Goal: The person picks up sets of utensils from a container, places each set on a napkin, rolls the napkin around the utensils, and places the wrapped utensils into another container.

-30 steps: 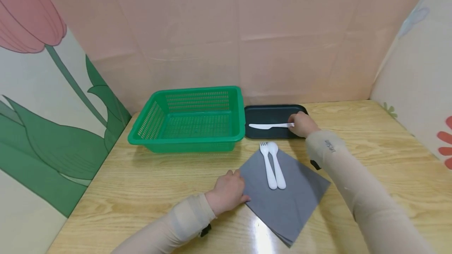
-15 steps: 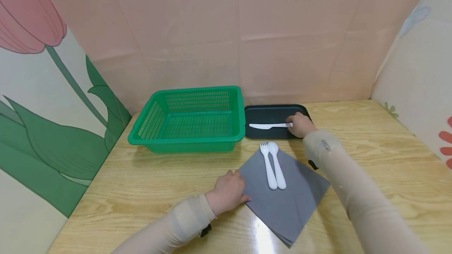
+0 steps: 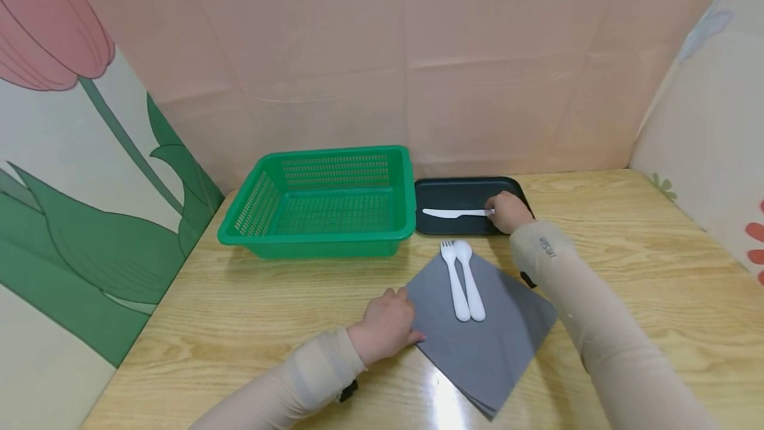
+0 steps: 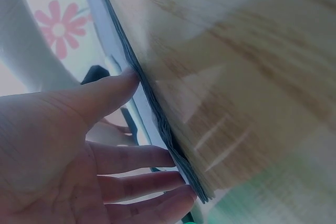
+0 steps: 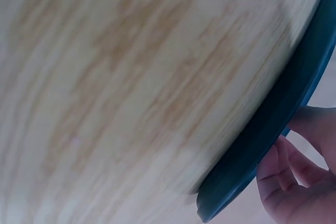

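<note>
My left hand [image 3: 384, 325] rests at the left edge of a stack of dark grey napkins [image 3: 507, 350] in the head view. The left wrist view shows its thumb and fairly straight fingers touching the folded napkin edges [image 4: 157, 108]. On the napkins lie a white plastic fork [image 3: 456, 287] and a white spoon [image 3: 473, 290], side by side. Farther back, my right hand [image 3: 509, 211] reaches over the right part of a black tray [image 3: 436, 188] and pinches the handle end of a white knife [image 3: 450, 214]. The fingertips are hidden behind the tray rim in the right wrist view.
A green plastic basket [image 3: 322, 239] stands left of the tray, close against it. The wooden table [image 3: 268, 297] ends at a pink-covered wall [image 3: 310, 52] behind, with patterned panels at both sides.
My right hand has shifted slightly left along the knife handle, its forearm swinging a little with it. My left hand, the napkins, fork and spoon stay in place.
</note>
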Motion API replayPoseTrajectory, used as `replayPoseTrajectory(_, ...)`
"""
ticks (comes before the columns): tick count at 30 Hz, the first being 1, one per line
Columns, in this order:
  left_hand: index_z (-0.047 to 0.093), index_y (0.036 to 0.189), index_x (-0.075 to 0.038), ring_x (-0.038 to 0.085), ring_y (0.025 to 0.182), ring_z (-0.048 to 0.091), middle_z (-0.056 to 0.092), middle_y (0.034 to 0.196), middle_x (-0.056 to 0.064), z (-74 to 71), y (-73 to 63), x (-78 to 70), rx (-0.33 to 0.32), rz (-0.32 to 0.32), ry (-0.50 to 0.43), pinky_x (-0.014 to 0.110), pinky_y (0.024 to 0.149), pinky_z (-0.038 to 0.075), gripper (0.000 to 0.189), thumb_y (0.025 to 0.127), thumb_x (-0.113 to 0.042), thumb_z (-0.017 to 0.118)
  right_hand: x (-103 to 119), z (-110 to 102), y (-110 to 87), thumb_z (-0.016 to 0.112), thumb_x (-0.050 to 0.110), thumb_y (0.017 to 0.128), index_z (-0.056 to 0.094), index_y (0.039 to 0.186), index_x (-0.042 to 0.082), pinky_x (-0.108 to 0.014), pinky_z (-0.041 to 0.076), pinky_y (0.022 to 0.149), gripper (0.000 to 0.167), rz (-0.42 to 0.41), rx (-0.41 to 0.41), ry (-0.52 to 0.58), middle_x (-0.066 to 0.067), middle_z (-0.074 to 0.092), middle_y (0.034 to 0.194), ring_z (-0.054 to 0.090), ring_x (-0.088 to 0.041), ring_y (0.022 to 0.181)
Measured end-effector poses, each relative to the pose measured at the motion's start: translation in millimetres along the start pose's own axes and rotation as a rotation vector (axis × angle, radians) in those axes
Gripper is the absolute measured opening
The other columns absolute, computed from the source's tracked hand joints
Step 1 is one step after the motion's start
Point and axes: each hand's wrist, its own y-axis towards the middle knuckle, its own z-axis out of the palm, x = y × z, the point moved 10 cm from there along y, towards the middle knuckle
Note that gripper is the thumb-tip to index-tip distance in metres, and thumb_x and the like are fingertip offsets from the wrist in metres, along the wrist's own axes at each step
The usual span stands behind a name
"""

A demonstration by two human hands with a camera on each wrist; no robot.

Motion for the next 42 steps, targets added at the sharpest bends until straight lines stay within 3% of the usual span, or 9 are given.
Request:
replayPoseTrajectory(6, 0.068, 0.082, -0.011, 0.01, 0.073, 0.052, 0.055, 0.083, -0.001, -1.4, -0.8, -0.6, -0.042, 0.005, 0.032, 0.021, 0.048, 0.044, 0.048, 0.079, -0.059, 0.061, -3.6, 6.4, 0.4, 0.053, 0.004, 0.091, 0.062, 0.111, -0.005, -0.05, 0.044, 0.092, 0.024, 0.04, 0.042, -0.006, -0.027, 0.058, 0.111, 0.053, -0.04, 0.107)
replayPoseTrajectory(26, 0.068, 0.084, -0.011, 0.01, 0.073, 0.052, 0.055, 0.084, -0.001, -0.8, -1.3, 0.2, -0.048, 0.011, 0.023, 0.022, 0.046, 0.043, 0.048, 0.08, -0.058, 0.061, -6.1, 8.1, 1.6, 0.055, 0.005, 0.09, 0.062, 0.107, 0.0, -0.049, 0.048, 0.084, 0.019, 0.076, 0.05, -0.048, -0.024, 0.056, 0.106, 0.057, -0.037, 0.099)
replayPoseTrajectory(42, 0.068, 0.083, -0.01, 0.011, 0.073, 0.052, 0.057, 0.085, 0.0, -3.2, -2.6, 0.4, -0.044, 0.017, 0.011, 0.022, 0.048, 0.044, 0.049, 0.08, -0.058, 0.061, -2.0, -4.6, -0.1, 0.057, 0.002, 0.087, 0.062, 0.1, -0.003, -0.047, 0.047, 0.083, 0.014, 0.027, 0.026, -0.069, -0.022, 0.059, 0.097, 0.057, -0.035, 0.094)
